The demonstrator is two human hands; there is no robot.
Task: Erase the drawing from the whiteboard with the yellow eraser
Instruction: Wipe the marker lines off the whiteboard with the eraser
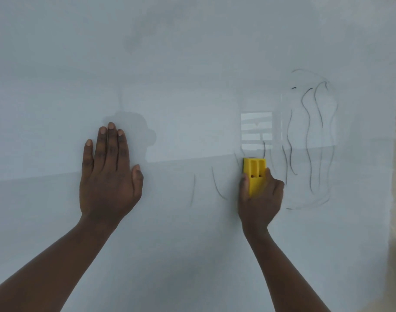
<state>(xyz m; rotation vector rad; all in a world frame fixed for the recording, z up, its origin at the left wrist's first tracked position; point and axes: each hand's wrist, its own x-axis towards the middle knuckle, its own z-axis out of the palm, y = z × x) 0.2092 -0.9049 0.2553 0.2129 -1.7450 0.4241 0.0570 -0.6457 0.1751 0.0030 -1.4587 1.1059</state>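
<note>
The whiteboard (170, 64) fills almost the whole head view. My right hand (261, 199) grips the yellow eraser (254, 174), which is pressed upright against the board. Black wavy lines of the drawing (309, 140) stand just to the right of the eraser. A few fainter strokes (217, 185) lie to its left. My left hand (109, 172) rests flat on the board further left, fingers spread upward, holding nothing.
The board's right edge (395, 154) runs down the far right, with a pale wall beyond it. A bright window reflection (256, 129) shows on the board just above the eraser. Faint grey smudges (145, 34) mark the upper middle.
</note>
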